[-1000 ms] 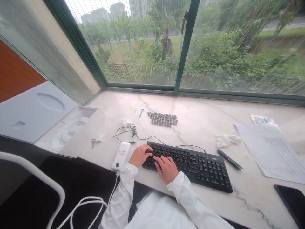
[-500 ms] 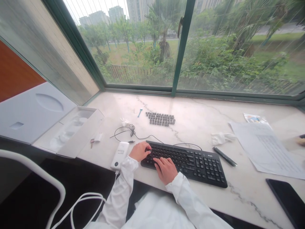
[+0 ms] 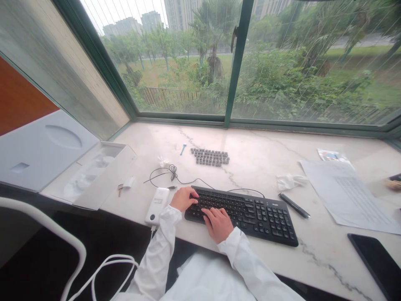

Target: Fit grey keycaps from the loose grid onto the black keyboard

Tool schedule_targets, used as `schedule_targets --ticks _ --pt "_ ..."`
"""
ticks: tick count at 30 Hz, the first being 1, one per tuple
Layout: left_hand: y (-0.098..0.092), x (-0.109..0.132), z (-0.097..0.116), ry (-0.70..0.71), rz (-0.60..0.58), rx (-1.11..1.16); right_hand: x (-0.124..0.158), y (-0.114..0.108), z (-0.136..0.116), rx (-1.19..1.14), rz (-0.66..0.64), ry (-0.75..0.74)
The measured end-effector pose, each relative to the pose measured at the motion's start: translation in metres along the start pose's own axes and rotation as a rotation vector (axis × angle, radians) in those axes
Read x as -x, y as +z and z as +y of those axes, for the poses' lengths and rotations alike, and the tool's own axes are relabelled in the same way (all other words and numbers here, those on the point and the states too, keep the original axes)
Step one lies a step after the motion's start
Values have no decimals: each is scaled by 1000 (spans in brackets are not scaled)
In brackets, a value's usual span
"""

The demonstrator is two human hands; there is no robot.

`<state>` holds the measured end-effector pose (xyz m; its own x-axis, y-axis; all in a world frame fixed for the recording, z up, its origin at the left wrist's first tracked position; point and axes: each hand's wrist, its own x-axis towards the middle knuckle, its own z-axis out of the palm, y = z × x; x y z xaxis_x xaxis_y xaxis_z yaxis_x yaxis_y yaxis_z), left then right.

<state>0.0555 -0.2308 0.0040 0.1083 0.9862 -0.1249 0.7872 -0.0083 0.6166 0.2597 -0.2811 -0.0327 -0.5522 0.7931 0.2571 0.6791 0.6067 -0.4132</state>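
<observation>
A black keyboard (image 3: 244, 213) lies slantwise near the desk's front edge. Over its left end is my left hand (image 3: 184, 199), the thumb and index finger apart and touching the left-side keys. My right hand (image 3: 218, 222) rests lower on the board, palm down, fingers stretched over the lower keys. Whether a small part sits under either set of fingertips I cannot make out. Beyond the keyboard, small grey keycap-like pieces (image 3: 211, 157) stand in several rows. A small blue-and-white tool (image 3: 183, 149) lies to their left.
A white power bank (image 3: 157, 205) sits beside my left forearm. Left stand an open white box (image 3: 103, 184) and a key (image 3: 120, 190). A black cable (image 3: 173, 169) coils behind. Right lie a black pen (image 3: 294, 205), crumpled white material (image 3: 291, 181), printed paper (image 3: 347, 192) and a phone (image 3: 376, 259).
The whole view has shifted very slightly. Both hands stay in the same places on the keyboard, and nothing else has visibly moved.
</observation>
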Motion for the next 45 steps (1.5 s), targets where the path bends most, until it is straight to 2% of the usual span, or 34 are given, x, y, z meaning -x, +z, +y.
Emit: schedule_targets --ticks 17,33,38,41,45 --pt "2 -3 -7 -21 -23 106 -5 4 2 -6 11 -5" --pt "-3 -4 6 -27 -21 -92 -5 2 3 10 16 -14" --pt "-3 -4 5 -28 -18 -79 -5 1 2 25 9 -14" --pt "-3 -7 4 -63 -49 -73 -6 1 2 33 3 -15" --pt "-5 -19 3 -135 -151 -86 -11 1 -1 73 -9 4"
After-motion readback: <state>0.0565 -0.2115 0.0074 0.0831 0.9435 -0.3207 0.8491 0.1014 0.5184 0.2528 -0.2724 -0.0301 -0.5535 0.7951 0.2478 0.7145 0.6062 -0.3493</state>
